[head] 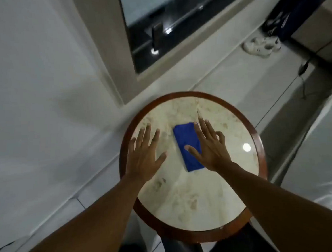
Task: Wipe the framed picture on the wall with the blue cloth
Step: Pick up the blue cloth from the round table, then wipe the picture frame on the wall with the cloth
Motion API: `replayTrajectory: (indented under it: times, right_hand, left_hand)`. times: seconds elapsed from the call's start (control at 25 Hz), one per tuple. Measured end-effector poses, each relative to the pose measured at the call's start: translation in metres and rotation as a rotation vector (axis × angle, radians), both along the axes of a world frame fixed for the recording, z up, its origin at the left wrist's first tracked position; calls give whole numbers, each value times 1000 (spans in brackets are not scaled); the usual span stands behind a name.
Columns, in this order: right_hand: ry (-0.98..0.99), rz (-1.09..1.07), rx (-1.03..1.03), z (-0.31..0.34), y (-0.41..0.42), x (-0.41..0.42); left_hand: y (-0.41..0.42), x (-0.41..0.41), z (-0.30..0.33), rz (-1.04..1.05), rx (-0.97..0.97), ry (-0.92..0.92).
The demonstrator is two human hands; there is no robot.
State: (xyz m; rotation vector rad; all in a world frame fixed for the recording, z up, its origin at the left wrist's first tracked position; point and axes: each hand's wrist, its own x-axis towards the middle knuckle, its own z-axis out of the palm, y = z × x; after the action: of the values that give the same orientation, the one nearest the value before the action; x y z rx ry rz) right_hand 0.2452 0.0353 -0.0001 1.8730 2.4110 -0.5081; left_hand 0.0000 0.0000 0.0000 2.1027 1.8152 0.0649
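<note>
Wall (37,83): pale, plain, filling the left of the view. Framed picture (176,27): large, dark and glossy with a pale frame, on the wall at the far side, its lower edge near the floor; bright glints show on its surface. Floor (244,85): pale tiles, running right of the wall. Table (256,139): round, pale marbled top inside a red-brown wooden rim, near the middle of the view, just beside the wall; a small round light reflection sits on its right side. Left hand (145,154): open, fingers spread, palm down over the table's left part, holding nothing; whether it touches the top cannot be told. Right hand (209,148): open, fingers spread, palm down over the right edge of the cloth, thumb lying across the cloth, nothing gripped. Cloth (186,140): blue, folded to a narrow rectangle, lying flat on the table top between the two hands, nearer the right one. Shoes (262,46): white pair, on the floor far right. Cable (301,77): dark, thin, on the floor far right.
</note>
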Motion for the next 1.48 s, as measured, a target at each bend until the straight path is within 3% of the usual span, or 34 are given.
replayTrajectory:
  times: [0.16, 0.36, 0.64, 0.84, 0.96, 1.08, 1.24, 1.48]
  right_hand:
    - [-64, 9, 31, -93, 25, -7]
    - [-61, -32, 158, -148, 23, -18]
    - [66, -84, 236, -147, 17, -23]
    - [248, -198, 178, -121, 13, -34]
    - [497, -348, 240, -71, 18, -65]
    - [746, -345, 362, 10, 21, -102]
    - [956, -336, 491, 164, 23, -162]
    - [1454, -197, 779, 474, 28, -272]
  left_hand:
    - [23, 18, -96, 55, 23, 27]
    - [22, 21, -151, 12, 137, 47]
    - [21, 18, -147, -12, 130, 86]
    - [40, 3, -99, -57, 169, 153]
    - [50, -17, -39, -60, 222, 167]
    - [48, -41, 46, -48, 303, 190]
    - [34, -75, 209, -34, 568, 196]
    - [-13, -160, 489, 78, 991, 432]
